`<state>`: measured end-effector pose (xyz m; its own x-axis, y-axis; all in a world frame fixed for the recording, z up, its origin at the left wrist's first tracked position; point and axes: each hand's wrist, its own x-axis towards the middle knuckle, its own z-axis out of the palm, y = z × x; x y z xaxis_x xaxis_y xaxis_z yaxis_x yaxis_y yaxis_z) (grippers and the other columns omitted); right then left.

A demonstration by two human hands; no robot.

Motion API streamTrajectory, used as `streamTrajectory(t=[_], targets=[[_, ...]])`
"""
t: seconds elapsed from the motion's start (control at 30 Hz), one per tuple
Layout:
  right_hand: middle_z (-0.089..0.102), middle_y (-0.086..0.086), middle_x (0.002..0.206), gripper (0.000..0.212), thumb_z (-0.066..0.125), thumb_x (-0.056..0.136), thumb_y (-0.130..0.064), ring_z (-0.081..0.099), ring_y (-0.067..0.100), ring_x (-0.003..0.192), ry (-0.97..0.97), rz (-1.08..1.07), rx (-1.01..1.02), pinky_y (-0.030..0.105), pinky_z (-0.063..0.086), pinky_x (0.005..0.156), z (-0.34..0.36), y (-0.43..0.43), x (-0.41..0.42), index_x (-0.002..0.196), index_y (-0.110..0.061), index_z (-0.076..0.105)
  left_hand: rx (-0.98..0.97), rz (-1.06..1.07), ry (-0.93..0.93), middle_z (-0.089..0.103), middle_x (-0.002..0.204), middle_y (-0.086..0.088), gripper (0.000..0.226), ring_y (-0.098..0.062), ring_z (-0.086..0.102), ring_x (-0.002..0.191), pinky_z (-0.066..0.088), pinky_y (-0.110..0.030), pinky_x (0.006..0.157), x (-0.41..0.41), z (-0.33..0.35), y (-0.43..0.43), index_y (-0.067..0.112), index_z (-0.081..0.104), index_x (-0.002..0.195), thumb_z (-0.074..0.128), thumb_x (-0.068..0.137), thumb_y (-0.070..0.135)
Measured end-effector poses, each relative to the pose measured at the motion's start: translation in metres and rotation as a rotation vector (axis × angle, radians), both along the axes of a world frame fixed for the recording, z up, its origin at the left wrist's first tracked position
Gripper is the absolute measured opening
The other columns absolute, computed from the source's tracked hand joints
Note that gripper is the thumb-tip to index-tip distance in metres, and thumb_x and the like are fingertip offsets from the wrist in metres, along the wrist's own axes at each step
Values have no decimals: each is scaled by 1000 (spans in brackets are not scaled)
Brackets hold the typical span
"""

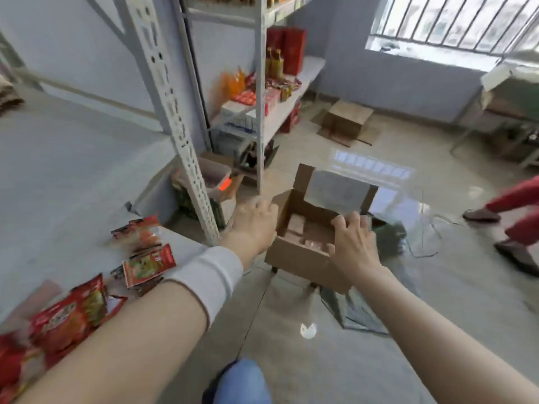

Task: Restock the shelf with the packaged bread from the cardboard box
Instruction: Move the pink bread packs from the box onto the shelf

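An open cardboard box (pixel 294 256) sits raised off the floor ahead of me, with brownish bread packets (pixel 296 225) lying in its bottom. My right hand (pixel 354 243) hovers over the box's right side, fingers spread and empty. My left hand (pixel 252 223) reaches out just left of the box's near-left corner, fingers loosely apart, holding nothing; a white wristband sits on that forearm. The grey shelf board (pixel 73 176) lies at my left, carrying red snack packets (pixel 148 262) near its front corner.
A perforated shelf upright (pixel 180 135) stands between the shelf and the box. A further rack (pixel 280 112) holds red and orange goods. Another cardboard box (pixel 347 119) lies on the tiled floor behind. A person's red-trousered legs (pixel 516 217) stand at right. Cables run beside the box.
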<state>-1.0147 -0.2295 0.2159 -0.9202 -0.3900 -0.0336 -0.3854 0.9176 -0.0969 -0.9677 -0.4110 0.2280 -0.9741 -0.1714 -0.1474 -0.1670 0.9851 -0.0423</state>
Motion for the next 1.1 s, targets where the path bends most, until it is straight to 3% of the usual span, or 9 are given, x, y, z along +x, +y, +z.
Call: streamTrajectory(t=[0.2, 0.33, 0.5, 0.67, 0.77, 0.87, 0.97, 1.1], targets=[[39, 15, 128, 35, 53, 89, -18, 37, 32, 115, -144, -182, 77, 42, 43, 90, -63, 67, -81, 121, -12, 42, 64, -80, -160, 50, 124, -15, 42, -32, 50, 113, 43, -44, 92, -99, -77, 59, 11, 41, 125, 55, 89, 27], [42, 16, 125, 31, 50, 91, -23, 41, 32, 111, -257, -288, -2, 42, 44, 89, -113, 86, -149, 119, -10, 47, 157, -100, -246, 51, 122, -15, 38, -32, 51, 112, 44, -43, 90, -180, -142, 77, 11, 43, 122, 56, 88, 24], [40, 14, 126, 42, 57, 88, -27, 40, 31, 117, -533, -359, 31, 38, 43, 93, -198, 92, -209, 123, -10, 43, 289, -4, -414, 50, 124, -12, 47, -30, 50, 115, 43, -42, 92, -253, -237, 87, 10, 39, 128, 55, 89, 31], [39, 14, 127, 48, 58, 88, -26, 43, 30, 118, -761, -400, -85, 33, 38, 96, -315, 75, -252, 127, -6, 40, 411, 140, -492, 52, 117, -10, 33, -27, 51, 109, 46, -39, 88, -299, -349, 92, 12, 45, 117, 53, 90, 30], [34, 17, 135, 62, 59, 88, -32, 39, 32, 124, -978, -662, -180, 35, 34, 102, -403, 56, -276, 135, -2, 31, 495, 302, -572, 47, 124, -14, 41, -31, 49, 114, 45, -40, 89, -317, -429, 95, 9, 40, 126, 53, 90, 25], [22, 22, 145, 73, 54, 90, -35, 29, 37, 132, -1156, -1011, -158, 39, 27, 108, -480, 45, -294, 143, -1, 16, 584, 584, -599, 35, 137, -21, 59, -38, 38, 126, 35, -42, 101, -327, -500, 94, 8, 26, 138, 56, 89, 21], [12, 23, 150, 74, 50, 92, -28, 16, 38, 139, -1144, -1241, -194, 41, 14, 114, -528, 36, -298, 146, -3, 7, 620, 815, -592, 28, 142, -22, 67, -38, 30, 131, 28, -41, 108, -335, -542, 96, 7, 21, 140, 57, 87, 25], [24, 26, 144, 56, 50, 89, -11, 22, 39, 134, -994, -1347, -154, 36, 17, 109, -545, 29, -302, 136, 1, 22, 562, 879, -549, 38, 140, -19, 67, -36, 34, 131, 30, -40, 106, -343, -558, 96, 4, 28, 136, 62, 84, 28]])
